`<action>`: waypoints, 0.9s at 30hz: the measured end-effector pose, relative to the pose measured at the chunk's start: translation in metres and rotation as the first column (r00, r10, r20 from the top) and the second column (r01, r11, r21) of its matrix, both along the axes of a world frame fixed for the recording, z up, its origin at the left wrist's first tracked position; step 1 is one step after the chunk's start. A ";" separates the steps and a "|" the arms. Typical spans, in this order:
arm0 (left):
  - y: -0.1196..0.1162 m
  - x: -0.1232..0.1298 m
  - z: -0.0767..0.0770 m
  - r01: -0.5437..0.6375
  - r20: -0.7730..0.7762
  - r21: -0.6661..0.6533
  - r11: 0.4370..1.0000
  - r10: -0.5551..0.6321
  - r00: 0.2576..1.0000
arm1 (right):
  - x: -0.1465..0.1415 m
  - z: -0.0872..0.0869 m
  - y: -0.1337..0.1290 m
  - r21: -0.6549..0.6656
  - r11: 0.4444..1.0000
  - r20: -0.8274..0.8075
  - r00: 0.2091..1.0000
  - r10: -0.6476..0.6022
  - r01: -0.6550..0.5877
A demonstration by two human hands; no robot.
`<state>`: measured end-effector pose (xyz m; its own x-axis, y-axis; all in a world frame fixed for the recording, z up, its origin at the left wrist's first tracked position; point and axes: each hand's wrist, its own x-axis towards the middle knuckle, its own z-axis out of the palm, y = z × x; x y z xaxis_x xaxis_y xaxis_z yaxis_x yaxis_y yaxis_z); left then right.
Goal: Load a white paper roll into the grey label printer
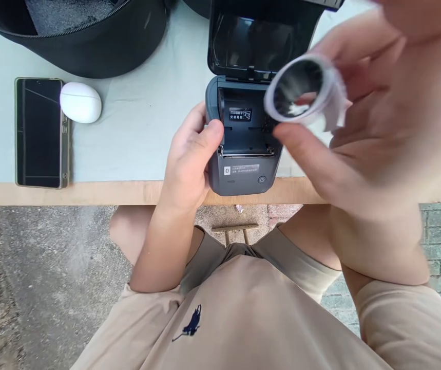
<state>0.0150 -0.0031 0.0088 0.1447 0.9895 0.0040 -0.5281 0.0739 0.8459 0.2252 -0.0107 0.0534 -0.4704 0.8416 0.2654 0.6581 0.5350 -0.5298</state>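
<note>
A dark grey portable label printer (243, 177) stands at the table's front edge with its black lid (251, 43) swung up. The bay inside shows a small printed sticker and no roll. My left hand (193, 149) grips the printer's left side, thumb on the rim. Raised close to the camera, my right hand (366, 118) pinches a white paper roll (330, 97) between thumb and fingers. The roll's hollow core faces me, just above the bay's right side, and a loose end of paper hangs from it. Part of my right hand is blurred.
On the left of the table (135, 113) lies a phone (39, 133), with a white mouse (80, 103) against its right edge. A black zippered case (120, 46) stands open at the back left. The wooden front edge (89, 193) runs just before my knees.
</note>
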 end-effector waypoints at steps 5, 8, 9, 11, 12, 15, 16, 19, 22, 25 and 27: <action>-0.001 0.000 0.000 -0.022 -0.018 -0.002 1.000 0.022 1.000 | -0.049 0.015 0.018 0.064 0.991 0.145 0.982 -0.125 0.117; 0.000 -0.002 0.002 0.008 -0.049 -0.017 1.000 -0.009 0.999 | -0.064 0.021 0.024 0.070 0.983 0.253 0.950 -0.183 0.171; -0.001 -0.002 0.003 0.012 -0.045 -0.021 1.000 -0.013 0.999 | -0.066 0.021 0.025 0.060 0.985 0.264 0.949 -0.171 0.160; -0.001 -0.003 0.004 0.012 -0.029 -0.034 0.999 -0.013 0.999 | -0.065 0.021 0.026 0.058 0.988 0.260 0.954 -0.152 0.142; -0.001 -0.003 0.005 0.011 -0.022 -0.033 0.999 -0.012 1.000 | -0.064 0.021 0.026 0.080 0.986 0.256 0.954 -0.160 0.144; -0.001 -0.003 0.004 0.021 -0.023 -0.040 0.999 -0.022 1.000 | -0.061 0.017 0.026 0.175 0.970 0.255 0.944 -0.212 0.170; -0.001 -0.003 0.004 0.024 -0.023 -0.032 0.999 -0.025 0.999 | -0.061 0.015 0.026 0.196 0.966 0.257 0.941 -0.219 0.171; 0.001 -0.004 0.001 0.026 -0.020 0.004 1.000 -0.026 0.999 | -0.060 0.010 0.026 0.229 0.963 0.279 0.938 -0.204 0.142; 0.002 -0.005 0.001 0.055 -0.057 -0.012 0.998 -0.056 0.997 | -0.058 0.009 0.023 0.241 0.962 0.258 0.947 -0.190 0.128; 0.002 -0.005 0.001 0.029 -0.083 -0.044 0.999 -0.033 0.996 | -0.056 0.011 0.017 0.278 0.950 0.158 0.968 -0.194 0.145; 0.002 -0.005 -0.001 0.015 -0.057 -0.029 0.999 -0.016 0.998 | -0.055 0.013 0.011 0.302 0.949 0.119 0.984 -0.130 0.089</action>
<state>0.0101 -0.0013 0.0081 0.1591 0.9867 -0.0329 -0.4779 0.1061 0.8720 0.1703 0.0008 0.0659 -0.4282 0.7842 0.4491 0.7761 0.5737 -0.2619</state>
